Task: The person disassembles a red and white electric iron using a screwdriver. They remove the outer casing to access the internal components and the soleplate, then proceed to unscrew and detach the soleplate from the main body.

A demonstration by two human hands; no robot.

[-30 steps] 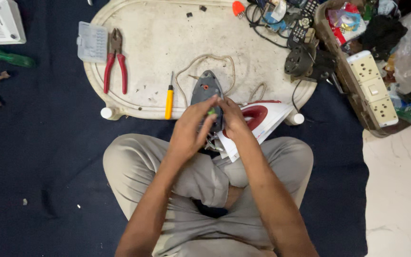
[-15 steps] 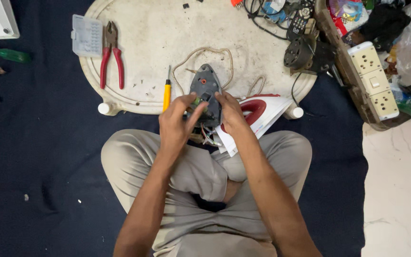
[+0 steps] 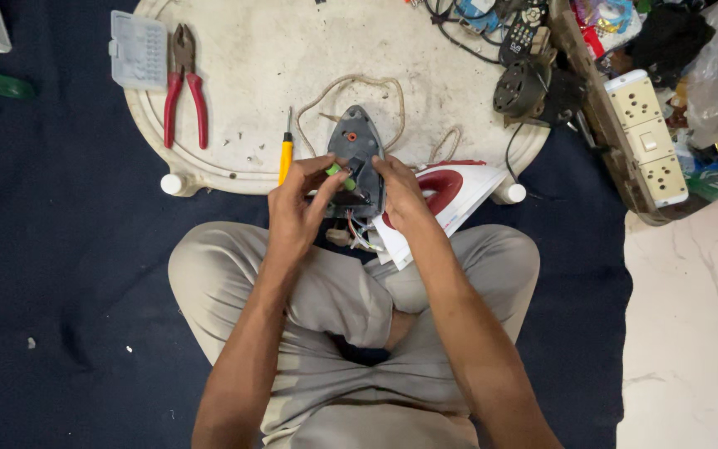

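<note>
My left hand (image 3: 299, 209) grips a small screwdriver with a green handle (image 3: 341, 175), its tip pointed at the rear of a grey clothes-iron base (image 3: 355, 150). That base stands at the near edge of a white oval tray table (image 3: 276, 58). My right hand (image 3: 400, 195) holds the base's right side steady. Coloured wires (image 3: 363, 237) hang out below the base. The iron's red and white cover (image 3: 442, 195) lies just right of my right hand. A beige cord (image 3: 351, 83) loops on the tray behind the base.
A yellow-handled screwdriver (image 3: 286, 154), red pliers (image 3: 183, 87) and a clear plastic parts box (image 3: 137, 50) lie on the tray's left. A small motor (image 3: 521, 87), a remote and cables sit at its right. A crate with a white socket board (image 3: 646, 137) stands far right.
Both hands with the iron base have shifted slightly toward me. The green-handled screwdriver now shows in my left hand. The head view has tilted, so the tray sits higher in view.
</note>
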